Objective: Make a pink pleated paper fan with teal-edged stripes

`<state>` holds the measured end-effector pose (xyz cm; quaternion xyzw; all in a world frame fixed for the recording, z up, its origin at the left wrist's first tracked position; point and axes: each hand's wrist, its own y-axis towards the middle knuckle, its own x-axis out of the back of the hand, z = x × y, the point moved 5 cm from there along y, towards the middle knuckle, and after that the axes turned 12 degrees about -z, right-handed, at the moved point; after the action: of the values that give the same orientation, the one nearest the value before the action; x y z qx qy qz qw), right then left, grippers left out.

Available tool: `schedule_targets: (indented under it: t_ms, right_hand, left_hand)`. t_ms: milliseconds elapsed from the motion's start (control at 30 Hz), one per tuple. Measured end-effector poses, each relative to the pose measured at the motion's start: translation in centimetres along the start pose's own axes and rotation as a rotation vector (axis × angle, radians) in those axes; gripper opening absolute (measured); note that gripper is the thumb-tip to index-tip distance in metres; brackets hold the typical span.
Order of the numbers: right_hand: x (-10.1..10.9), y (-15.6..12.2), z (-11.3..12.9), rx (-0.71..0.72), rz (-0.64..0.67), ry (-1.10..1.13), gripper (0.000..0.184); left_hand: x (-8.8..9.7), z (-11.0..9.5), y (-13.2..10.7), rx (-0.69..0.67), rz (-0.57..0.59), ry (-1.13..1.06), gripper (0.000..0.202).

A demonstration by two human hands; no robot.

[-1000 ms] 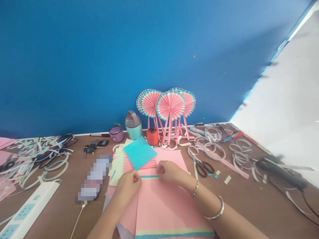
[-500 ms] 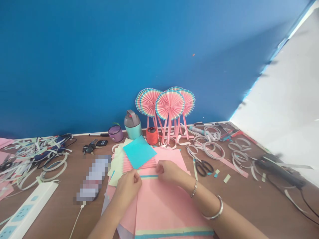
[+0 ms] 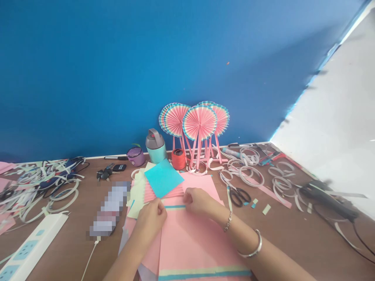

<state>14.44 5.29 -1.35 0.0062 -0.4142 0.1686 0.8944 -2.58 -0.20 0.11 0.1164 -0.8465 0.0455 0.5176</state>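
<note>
A sheet of pink paper (image 3: 199, 238) lies in front of me, with a cream and a blue stripe along its near and far edges. At its far left corner my left hand (image 3: 152, 218) is closed, thumb and fingers pinched on the paper's edge. My right hand (image 3: 199, 201) has its fingers curled down on the same far edge, farther right; its fingertips are partly hidden. Just beyond my hands, a blue paper square (image 3: 164, 178) rests on pleated pink paper (image 3: 175, 192) and cream sheets (image 3: 137, 195). More pink paper lies under the striped sheet.
Pink paper fans (image 3: 200, 123) stand against the blue wall. Before them are a red string spool (image 3: 178, 159), a teal flask (image 3: 156, 147) and a purple pot (image 3: 135, 157). Scissors (image 3: 239, 197), paper coils (image 3: 252, 176) and a glue gun (image 3: 328, 199) lie right; a power strip (image 3: 32, 249) lies left.
</note>
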Motion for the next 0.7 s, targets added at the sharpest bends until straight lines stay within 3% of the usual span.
schedule_targets:
  t_ms: [367,700]
  right_hand:
    - [-0.07,0.01,-0.17,-0.01,0.009,-0.003,0.032]
    - [0.19,-0.07,0.18,-0.027,0.02,-0.016,0.033]
  left_hand:
    - [0.31,0.44,0.1,0.002,0.056,-0.124,0.018]
    - [0.64,0.33,-0.26,-0.021,0.013,-0.092,0.013]
